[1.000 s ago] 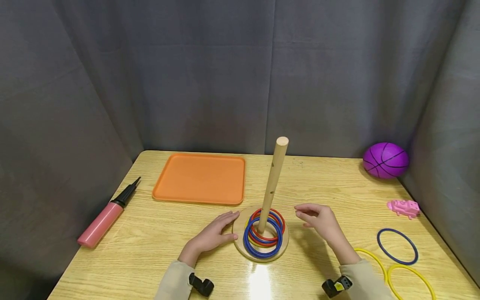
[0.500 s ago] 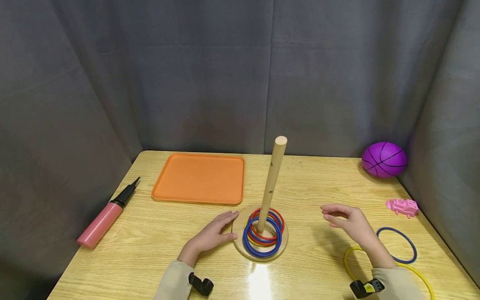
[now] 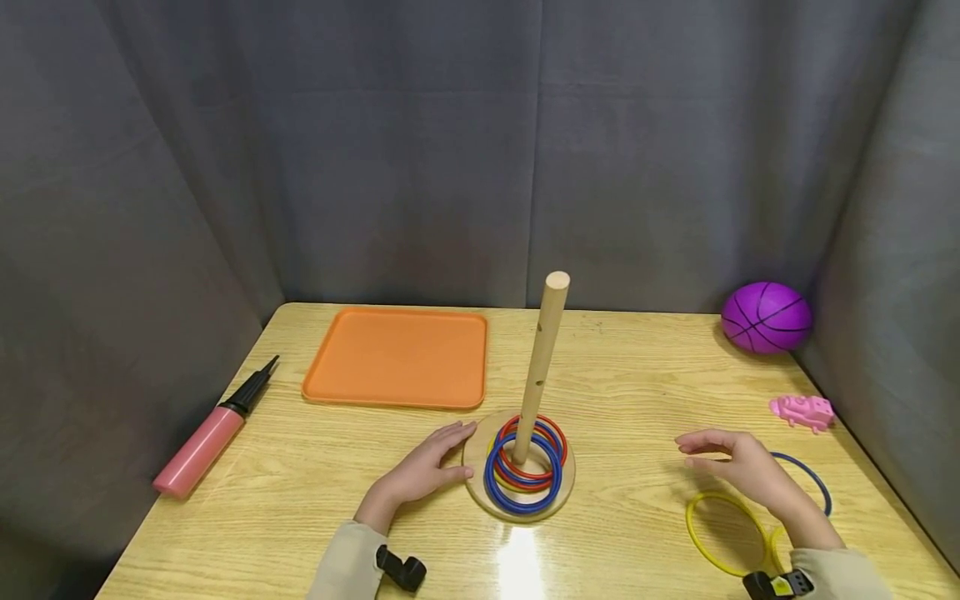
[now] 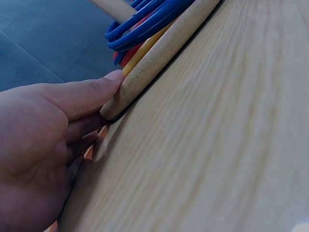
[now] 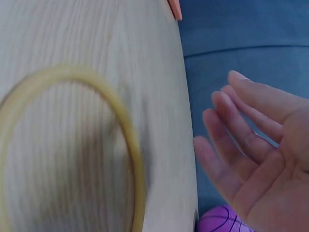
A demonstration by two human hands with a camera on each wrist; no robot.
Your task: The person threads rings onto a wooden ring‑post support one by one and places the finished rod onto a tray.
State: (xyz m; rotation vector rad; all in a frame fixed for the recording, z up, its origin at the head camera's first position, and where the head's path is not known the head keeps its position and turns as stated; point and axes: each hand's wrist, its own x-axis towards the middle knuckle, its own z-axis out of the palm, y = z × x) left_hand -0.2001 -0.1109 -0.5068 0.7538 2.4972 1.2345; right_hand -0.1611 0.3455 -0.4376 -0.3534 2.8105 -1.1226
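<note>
A round wooden base (image 3: 480,492) carries an upright wooden peg (image 3: 542,367). Around the peg's foot lie stacked rings in red, yellow and blue; a blue ring (image 3: 491,492) is on top. My left hand (image 3: 423,467) rests against the base's left edge, thumb and fingers apart. In the left wrist view its thumb touches the rim, while the other fingertips are partly hidden. My right hand (image 3: 738,467) hovers above the table at the right, holding nothing. Below it lies a yellow ring (image 3: 692,523). Another yellow ring (image 3: 777,546) and a blue ring (image 3: 823,487) are partly hidden by the right arm.
Behind and left of the peg lies an orange tray (image 3: 397,358). A pink hand pump (image 3: 202,450) is at the far left. Toward the right edge are a purple ball (image 3: 767,318) and a pink toy (image 3: 802,412). Grey curtains (image 3: 405,167) enclose the table's back and sides.
My right hand has moved rightward from beside the peg to above the loose rings, and its fingers have spread a little. The left hand stays at the base.
</note>
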